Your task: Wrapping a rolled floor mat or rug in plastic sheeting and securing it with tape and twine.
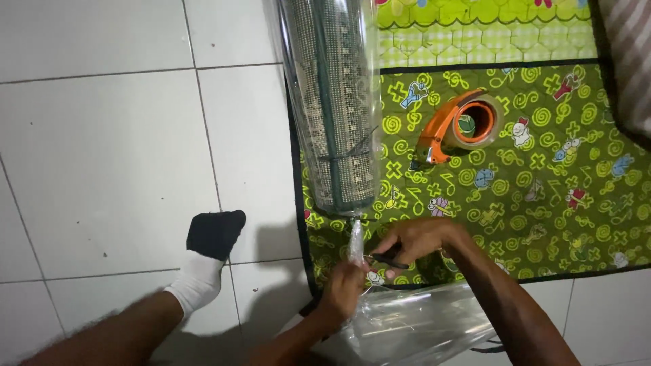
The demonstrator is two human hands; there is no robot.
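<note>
The roll (333, 102) lies on the mat (542, 203), long axis pointing away from the hands. Left hand (342, 291) pinches its twisted plastic tail (355, 240); right hand (417, 238), just beside, grips scissors (388, 261) at that tail.

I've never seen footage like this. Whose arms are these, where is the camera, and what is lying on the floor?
There is no machine here: a person wears one camera on the head, looking down at their own bare hands. The left hand pinches the twisted end of clear plastic wrap that covers a rolled-up patterned mat. The right hand holds small dark scissors against that twisted end. More loose clear plastic lies below the hands. An orange tape dispenser rests on a green play mat spread over white floor tiles. The person's foot in a black-and-white sock shows at the left.
</note>
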